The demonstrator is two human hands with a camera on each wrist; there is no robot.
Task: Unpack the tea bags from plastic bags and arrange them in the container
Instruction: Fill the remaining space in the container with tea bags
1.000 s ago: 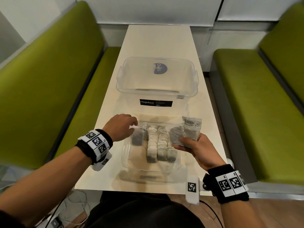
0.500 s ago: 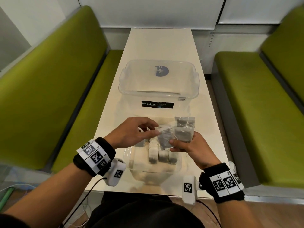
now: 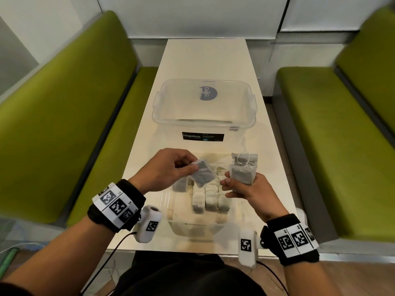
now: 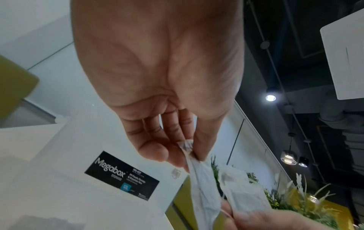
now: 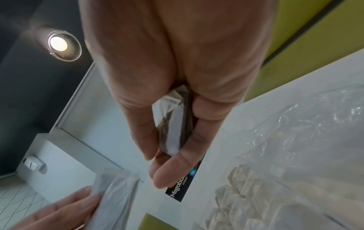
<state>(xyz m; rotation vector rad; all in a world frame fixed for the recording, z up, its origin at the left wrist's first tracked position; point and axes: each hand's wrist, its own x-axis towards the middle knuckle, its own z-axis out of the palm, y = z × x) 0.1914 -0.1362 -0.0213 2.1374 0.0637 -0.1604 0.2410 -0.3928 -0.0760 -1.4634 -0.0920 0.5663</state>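
Above the small clear container point(image 3: 171, 201) at the near edge of the table point(image 3: 205, 60), the person is holding both hands close together. The left hand point(image 3: 164, 169) is pinching one wrapped tea bag point(image 3: 203, 173) by its top corner between thumb and fingertips — the left wrist view is showing the crinkled plastic caught in that pinch — and the bag is hanging tilted over the container's far half. The right hand point(image 3: 245, 189) is gripping a small stack of tea bags point(image 3: 243, 174), its fingers curled round the lower part while the upper ends, with white strings looped across them, are sticking up above the container's far right corner. The wrapped bag and the stack are sitting just beside each other, apart by a narrow gap.

Inside the container, rows of tea bags point(image 3: 210, 199) are standing on edge in neat lines, directly beneath the two hands. Beyond the container, farther along the table, a larger clear storage box point(image 3: 203, 107) is standing with a black Megabox label point(image 3: 203, 137) facing the person. Green benches point(image 3: 64, 116) are flanking the table on both sides of the container.
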